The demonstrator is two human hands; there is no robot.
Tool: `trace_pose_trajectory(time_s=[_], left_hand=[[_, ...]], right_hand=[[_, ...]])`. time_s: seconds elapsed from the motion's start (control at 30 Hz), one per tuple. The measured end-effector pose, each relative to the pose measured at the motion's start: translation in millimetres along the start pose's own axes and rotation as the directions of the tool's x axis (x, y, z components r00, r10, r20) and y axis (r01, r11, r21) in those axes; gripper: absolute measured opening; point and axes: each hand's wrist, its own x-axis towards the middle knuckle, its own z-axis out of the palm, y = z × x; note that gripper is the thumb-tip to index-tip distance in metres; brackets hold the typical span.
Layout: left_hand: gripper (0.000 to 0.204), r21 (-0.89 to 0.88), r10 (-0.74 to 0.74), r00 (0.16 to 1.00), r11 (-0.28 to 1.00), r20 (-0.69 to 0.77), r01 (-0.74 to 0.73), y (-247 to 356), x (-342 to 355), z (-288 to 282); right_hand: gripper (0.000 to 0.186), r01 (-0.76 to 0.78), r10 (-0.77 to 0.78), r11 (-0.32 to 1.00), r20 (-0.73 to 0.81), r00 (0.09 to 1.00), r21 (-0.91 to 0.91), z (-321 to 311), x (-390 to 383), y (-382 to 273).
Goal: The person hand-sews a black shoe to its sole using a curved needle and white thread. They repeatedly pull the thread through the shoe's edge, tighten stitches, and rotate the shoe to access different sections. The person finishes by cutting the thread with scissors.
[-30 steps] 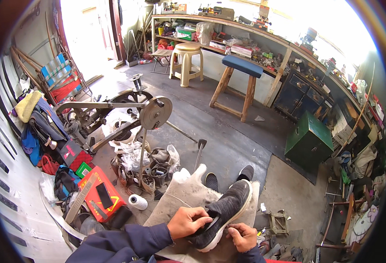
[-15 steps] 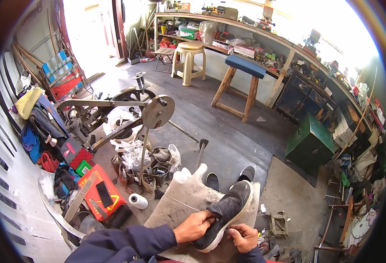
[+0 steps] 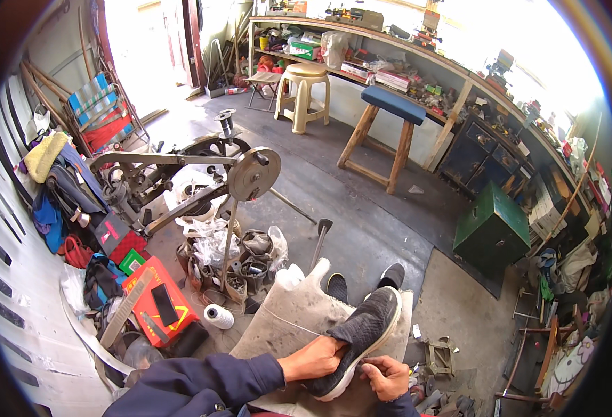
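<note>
A black knit sneaker (image 3: 368, 333) with a white sole lies tilted across the stained beige cloth (image 3: 278, 313) over my lap, its toe pointing away to the right. My left hand (image 3: 314, 358) grips the shoe at its opening; the fingertips are hidden inside. Beside the white sole edge, my right hand (image 3: 384, 378) is closed in a pinch, and what it holds is too small to make out. A thin white thread (image 3: 288, 320) runs over the cloth toward the shoe's opening.
At left stand a metal hand-cranked machine with a round wheel (image 3: 254, 174), a red box (image 3: 160, 306) bearing a phone (image 3: 165, 306), and a white thread spool (image 3: 218, 317). Farther off are a blue-topped stool (image 3: 392, 104), a beige stool (image 3: 304, 76) and a green box (image 3: 492, 226).
The fingers of my left hand have slipped further into the shoe's opening. My right hand and the shoe stay nearly in place. The room has shifted slightly in view.
</note>
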Motion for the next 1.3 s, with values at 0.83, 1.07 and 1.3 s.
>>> trace_pose_trajectory(time_s=[0.83,1.07,1.3], left_hand=[[0.031,0.122,0.101,0.994,0.988,-0.032,-0.096,14.5,-22.5,4.2],[0.028,0.060,0.144,0.988,0.988,-0.053,-0.141,14.1,-24.7,6.7],[0.030,0.066,0.157,0.985,0.986,-0.071,-0.152,18.0,-21.8,6.7]], right_hand=[[0.012,0.202,-0.235,0.792,0.017,0.972,-0.576,2.9,-5.2,-14.6],[0.033,-0.052,0.043,0.978,-0.049,0.998,-0.201,-2.6,1.6,-8.0],[0.043,0.048,-0.146,0.768,-0.103,0.984,-0.638,-3.5,4.7,-14.0]])
